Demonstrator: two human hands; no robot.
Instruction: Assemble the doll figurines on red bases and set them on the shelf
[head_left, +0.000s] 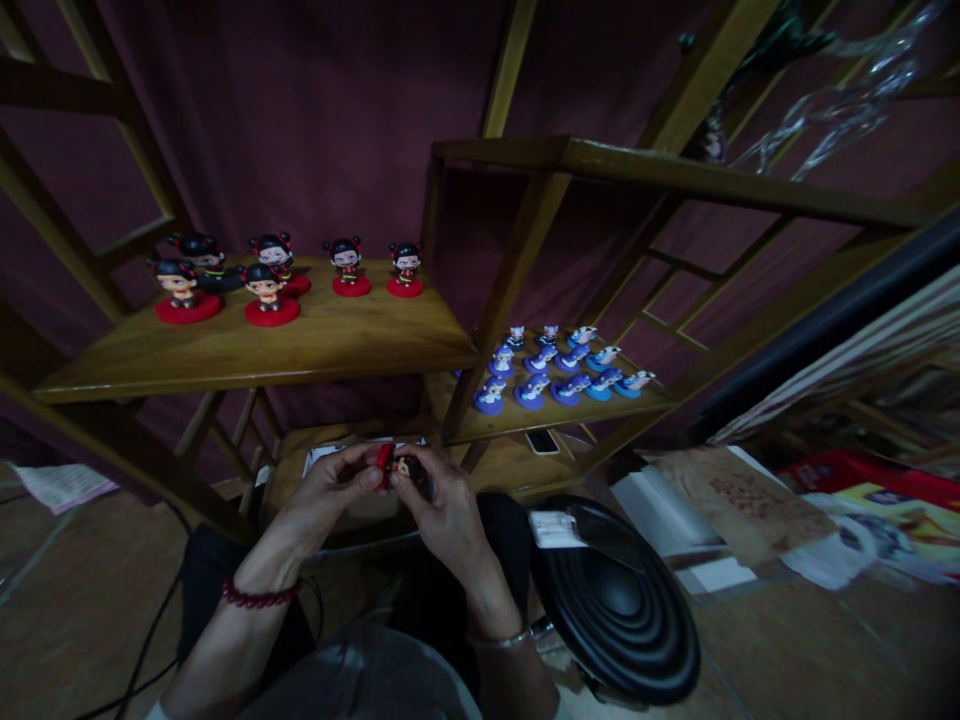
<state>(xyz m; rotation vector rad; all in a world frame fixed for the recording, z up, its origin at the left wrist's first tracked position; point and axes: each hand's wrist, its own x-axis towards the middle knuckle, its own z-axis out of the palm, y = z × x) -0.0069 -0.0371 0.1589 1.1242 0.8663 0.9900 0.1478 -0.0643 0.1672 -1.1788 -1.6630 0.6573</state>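
Low in front of me, just under the upper shelf's edge, both hands meet at a small doll figurine (407, 467) with dark hair. My left hand (341, 490) is closed, its thumb and fingers pinching the figurine's red round base (384, 463). Closed around the dark-haired head is my right hand (446, 500), the thumb in front. Its fingers partly cover the figurine, which lies sideways. On the upper shelf (315, 335) stand several similar black-haired figurines (346, 264) on red bases.
Several blue and purple figurines (532, 390) stand in rows on the right shelf. A phone (542, 442) lies on the lower board. At my right is a round black ribbed stool (622, 600) with a white object (556, 529) on it. Boxes (675, 520) lie on the floor beyond.
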